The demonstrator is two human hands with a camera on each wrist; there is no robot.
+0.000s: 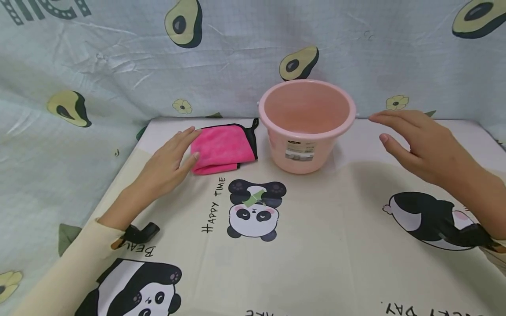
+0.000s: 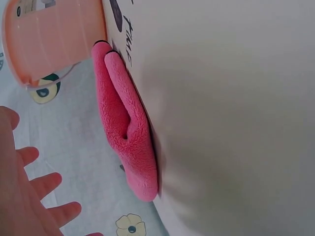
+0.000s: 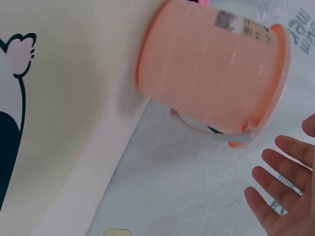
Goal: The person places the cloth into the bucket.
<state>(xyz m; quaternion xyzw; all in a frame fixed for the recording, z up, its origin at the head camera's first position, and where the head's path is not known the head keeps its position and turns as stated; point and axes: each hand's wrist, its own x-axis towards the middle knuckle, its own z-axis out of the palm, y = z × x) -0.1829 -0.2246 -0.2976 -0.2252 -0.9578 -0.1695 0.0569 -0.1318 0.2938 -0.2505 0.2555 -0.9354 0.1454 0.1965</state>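
behind, a pale backdrop with avocado prints; in front, a cream table with panda prints. near the far edge, upright: a pale pink bucket, with a label on the near side and a handle lowered behind. just left of that, lying folded: a bright pink cloth edged in black, with a loop at the far right corner, perhaps touching the bucket, hard to tell. above the cloth's left end, apart from the fabric: the left grip, spread and relaxed, holding nothing. just right of the bucket, not touching: the right grip, also spread, holding nothing, fingers pointing bucketward.
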